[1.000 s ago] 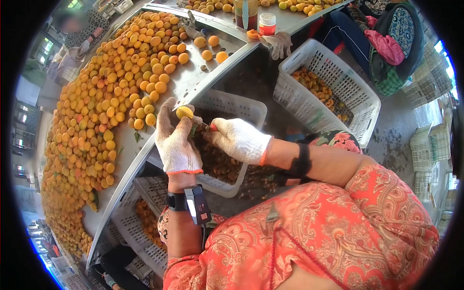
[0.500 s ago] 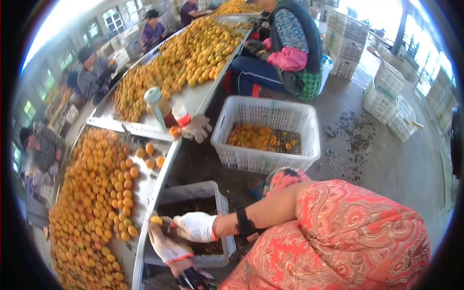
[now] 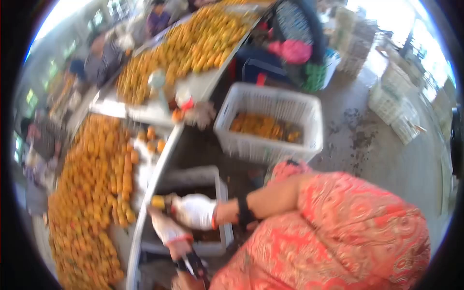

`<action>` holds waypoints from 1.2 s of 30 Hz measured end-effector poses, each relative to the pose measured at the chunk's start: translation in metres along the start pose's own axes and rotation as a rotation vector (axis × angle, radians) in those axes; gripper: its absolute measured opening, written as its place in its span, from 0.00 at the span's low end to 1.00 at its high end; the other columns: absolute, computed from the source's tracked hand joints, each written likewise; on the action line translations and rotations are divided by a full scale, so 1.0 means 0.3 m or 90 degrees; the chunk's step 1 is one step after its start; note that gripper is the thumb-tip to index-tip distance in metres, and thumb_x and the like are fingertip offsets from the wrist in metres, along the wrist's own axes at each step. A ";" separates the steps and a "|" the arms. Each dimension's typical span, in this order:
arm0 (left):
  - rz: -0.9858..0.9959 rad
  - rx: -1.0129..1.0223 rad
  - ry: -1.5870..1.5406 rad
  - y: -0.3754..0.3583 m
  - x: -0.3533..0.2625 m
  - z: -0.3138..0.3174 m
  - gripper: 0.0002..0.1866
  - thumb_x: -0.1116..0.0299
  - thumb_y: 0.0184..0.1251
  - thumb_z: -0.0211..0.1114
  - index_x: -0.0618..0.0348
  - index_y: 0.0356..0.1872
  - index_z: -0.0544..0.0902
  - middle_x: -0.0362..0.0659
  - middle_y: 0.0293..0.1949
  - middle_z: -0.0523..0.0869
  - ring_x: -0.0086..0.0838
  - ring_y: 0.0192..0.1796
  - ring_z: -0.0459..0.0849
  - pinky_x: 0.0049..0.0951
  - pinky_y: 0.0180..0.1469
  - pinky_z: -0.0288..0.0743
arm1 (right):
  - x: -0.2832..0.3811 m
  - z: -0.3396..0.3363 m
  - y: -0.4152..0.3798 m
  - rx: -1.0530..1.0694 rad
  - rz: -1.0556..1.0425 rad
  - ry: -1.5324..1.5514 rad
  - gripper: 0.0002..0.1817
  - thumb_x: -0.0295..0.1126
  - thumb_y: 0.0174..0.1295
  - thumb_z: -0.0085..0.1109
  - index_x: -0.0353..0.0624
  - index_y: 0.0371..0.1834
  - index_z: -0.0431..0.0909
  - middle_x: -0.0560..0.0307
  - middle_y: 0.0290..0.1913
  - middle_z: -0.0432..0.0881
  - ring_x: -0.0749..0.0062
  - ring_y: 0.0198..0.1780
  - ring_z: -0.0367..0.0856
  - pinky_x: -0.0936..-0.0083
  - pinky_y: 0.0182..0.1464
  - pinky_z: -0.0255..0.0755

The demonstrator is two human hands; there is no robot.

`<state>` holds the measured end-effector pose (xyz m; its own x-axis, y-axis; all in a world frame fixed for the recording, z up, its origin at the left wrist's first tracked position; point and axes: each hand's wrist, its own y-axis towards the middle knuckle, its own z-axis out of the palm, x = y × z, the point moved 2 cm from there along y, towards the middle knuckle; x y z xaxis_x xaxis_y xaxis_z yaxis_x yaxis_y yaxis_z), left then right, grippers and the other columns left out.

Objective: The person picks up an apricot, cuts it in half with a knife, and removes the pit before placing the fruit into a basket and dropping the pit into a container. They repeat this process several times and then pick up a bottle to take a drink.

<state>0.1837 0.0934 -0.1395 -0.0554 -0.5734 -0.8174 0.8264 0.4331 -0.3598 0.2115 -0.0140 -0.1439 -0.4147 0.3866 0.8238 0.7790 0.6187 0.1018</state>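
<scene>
Change: since the earlier frame, our view is blurring; both gloved hands are staying over the crate (image 3: pixel 223 212).
Left hand (image 3: pixel 164 228): fingers are pinching the apricot (image 3: pixel 158 201).
Right hand (image 3: pixel 194 211): we cannot tell its finger state.

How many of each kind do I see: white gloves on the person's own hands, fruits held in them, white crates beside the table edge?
White gloves: 2 (left hand, right hand)
Held fruit: 1
White crates: 2 (near crate, far crate)
Total: 5
</scene>
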 end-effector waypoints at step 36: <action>0.049 0.063 -0.050 -0.030 -0.027 -0.014 0.21 0.53 0.81 0.53 0.63 0.51 0.79 0.49 0.48 0.84 0.34 0.50 0.83 0.39 0.58 0.77 | -0.006 -0.005 0.013 -0.014 -0.037 0.066 0.17 0.42 0.71 0.55 0.38 0.51 0.75 0.40 0.37 0.86 0.44 0.41 0.86 0.59 0.42 0.79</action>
<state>0.1742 0.0971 -0.1315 0.0507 -0.5957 -0.8016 0.8777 0.4095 -0.2488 0.2160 -0.0134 -0.1442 -0.4098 0.2770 0.8691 0.7659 0.6220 0.1629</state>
